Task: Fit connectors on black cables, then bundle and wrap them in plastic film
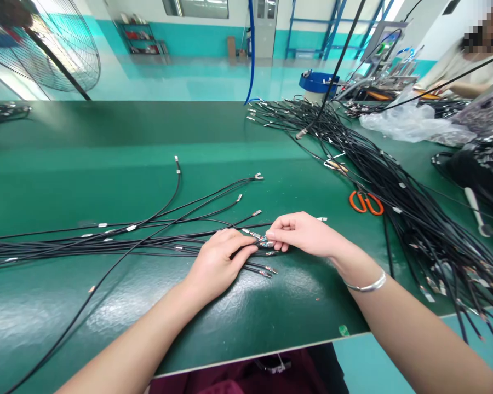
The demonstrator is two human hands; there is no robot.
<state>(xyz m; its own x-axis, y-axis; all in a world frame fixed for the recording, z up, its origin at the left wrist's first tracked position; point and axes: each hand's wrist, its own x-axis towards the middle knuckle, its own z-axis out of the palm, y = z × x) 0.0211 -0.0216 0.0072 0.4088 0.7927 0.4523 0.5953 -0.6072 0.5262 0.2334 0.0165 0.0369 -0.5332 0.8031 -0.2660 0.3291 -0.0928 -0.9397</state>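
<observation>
Left hand [217, 262]: curled tight over black cables [107, 243]
Right hand [302, 232]: pinched one metal terminal [259, 238] between thumb and fingertips

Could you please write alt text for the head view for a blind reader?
The left hand and right hand pinch metal-tipped ends of black cables on a green table. Orange scissors and a cable pile lie to the right.

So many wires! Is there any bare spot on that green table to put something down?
Yes: the far left stretch of the table, beyond the spread cables, and the near edge below the left hand. Crowded: the right side, with the cable heap and scissors.
</observation>
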